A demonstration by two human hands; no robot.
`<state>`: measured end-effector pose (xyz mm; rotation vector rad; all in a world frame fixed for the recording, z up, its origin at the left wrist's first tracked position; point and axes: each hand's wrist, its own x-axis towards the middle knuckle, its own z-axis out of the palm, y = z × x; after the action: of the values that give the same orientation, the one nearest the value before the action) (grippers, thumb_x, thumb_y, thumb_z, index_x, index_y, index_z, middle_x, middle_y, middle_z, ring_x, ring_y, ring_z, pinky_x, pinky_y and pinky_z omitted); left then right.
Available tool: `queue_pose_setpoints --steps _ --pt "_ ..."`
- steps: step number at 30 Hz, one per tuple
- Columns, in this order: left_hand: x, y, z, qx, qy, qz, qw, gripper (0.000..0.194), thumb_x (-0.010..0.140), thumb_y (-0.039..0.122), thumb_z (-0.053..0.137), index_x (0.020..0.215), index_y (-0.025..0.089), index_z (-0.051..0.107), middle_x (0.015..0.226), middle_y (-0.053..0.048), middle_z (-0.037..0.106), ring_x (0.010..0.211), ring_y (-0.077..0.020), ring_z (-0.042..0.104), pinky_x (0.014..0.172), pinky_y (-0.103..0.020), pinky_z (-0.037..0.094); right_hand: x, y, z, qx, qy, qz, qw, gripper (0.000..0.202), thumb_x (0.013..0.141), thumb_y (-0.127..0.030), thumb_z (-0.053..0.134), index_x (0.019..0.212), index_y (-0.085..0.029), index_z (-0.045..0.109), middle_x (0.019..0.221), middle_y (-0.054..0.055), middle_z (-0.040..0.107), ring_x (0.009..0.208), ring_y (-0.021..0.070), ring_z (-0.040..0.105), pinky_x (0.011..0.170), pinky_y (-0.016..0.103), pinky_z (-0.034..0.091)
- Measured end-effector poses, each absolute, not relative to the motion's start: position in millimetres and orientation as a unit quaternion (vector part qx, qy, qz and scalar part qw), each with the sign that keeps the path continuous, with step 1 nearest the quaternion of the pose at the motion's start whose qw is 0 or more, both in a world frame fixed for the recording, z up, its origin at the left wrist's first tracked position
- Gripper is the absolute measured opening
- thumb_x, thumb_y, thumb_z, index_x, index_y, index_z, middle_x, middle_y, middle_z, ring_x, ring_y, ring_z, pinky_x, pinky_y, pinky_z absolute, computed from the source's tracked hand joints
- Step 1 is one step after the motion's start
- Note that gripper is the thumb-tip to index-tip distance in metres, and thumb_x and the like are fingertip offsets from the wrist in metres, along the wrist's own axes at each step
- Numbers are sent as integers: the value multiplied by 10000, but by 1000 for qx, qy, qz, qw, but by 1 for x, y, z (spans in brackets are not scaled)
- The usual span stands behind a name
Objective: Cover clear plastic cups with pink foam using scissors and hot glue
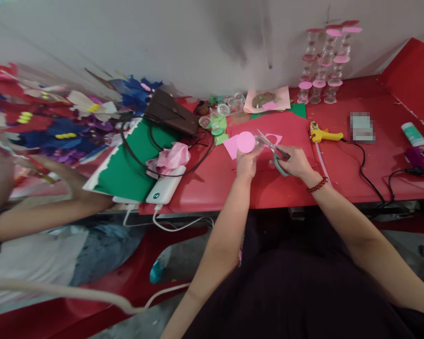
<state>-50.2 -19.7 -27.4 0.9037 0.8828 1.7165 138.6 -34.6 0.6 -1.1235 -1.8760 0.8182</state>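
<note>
My left hand (246, 162) is closed round a clear plastic cup (259, 144) with a round pink disc (246, 142) on its end, facing up. In my right hand (295, 161) is a pair of scissors (278, 162), held by the handles, its blades pointing up and left beside the cup. Whether the blades touch the cup I cannot tell. Behind the hands lies a pink paper offcut (273, 139) with a round hole. Another pink paper piece (231, 147) is left of the disc.
A yellow glue gun (325, 134) lies right of my hands on the red tabletop (198, 193). Stacked clear cups with pink discs (318, 84) stand at the back. Green-topped cups (217, 123), a brown case (171, 113) and a white power bank (166, 185) are leftward. Another person's arm (53, 214) reaches in.
</note>
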Motion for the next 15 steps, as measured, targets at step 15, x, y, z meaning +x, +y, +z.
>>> queue_pose_setpoints --steps 15 --pt "-46 -25 -18 319 344 721 509 495 522 107 947 974 204 770 1107 -55 831 1353 -301 680 1219 -462 493 144 -31 -5 -416 -785 263 376 355 868 -496 722 926 -153 793 672 -9 590 601 118 409 619 287 310"
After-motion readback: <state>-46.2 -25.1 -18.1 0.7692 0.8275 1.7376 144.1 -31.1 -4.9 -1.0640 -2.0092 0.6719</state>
